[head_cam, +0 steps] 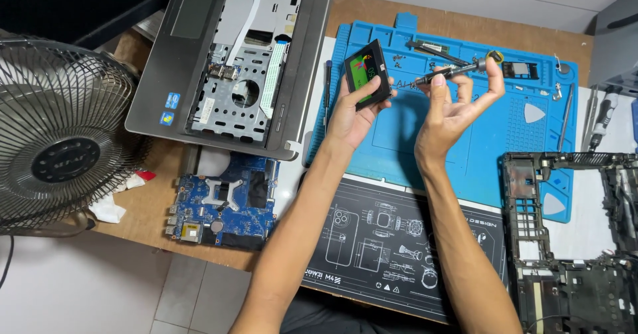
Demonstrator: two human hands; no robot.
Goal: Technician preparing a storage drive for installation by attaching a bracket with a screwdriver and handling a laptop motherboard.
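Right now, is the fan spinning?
Cannot tell. The fan shows only grille wires and hub; its blades are not visible.

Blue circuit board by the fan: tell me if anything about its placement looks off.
The blue circuit board lies bare on the wooden desk near the front edge, away from the blue work mat. Nothing on it looks visibly damaged.

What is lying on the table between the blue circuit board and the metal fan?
In the head view, crumpled white tissue with a small red scrap lies on the wooden table between the blue circuit board and the fan.
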